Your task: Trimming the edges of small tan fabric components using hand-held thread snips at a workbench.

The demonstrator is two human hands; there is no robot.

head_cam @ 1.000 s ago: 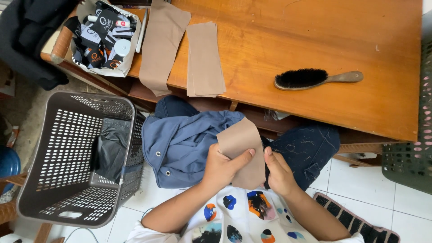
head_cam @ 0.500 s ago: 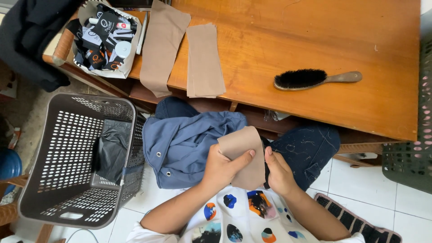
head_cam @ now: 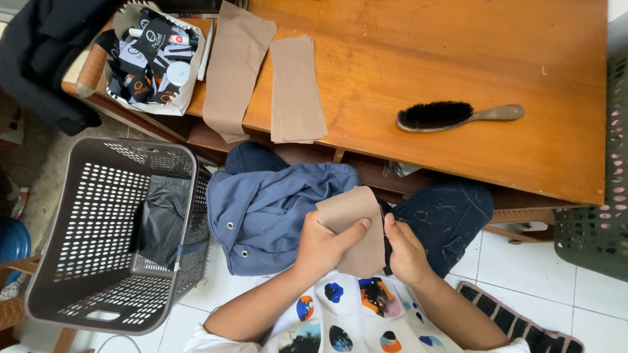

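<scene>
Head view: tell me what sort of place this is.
Probably a home sewing or garment-finishing corner. Both hands hold a tan fabric piece over a blue garment; more tan pieces lie on the wooden table, beside a grey laundry basket.

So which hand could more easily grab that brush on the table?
Probably the right hand: the brush lies on the table on that side. The left hand grips the tan cloth piece.
</scene>
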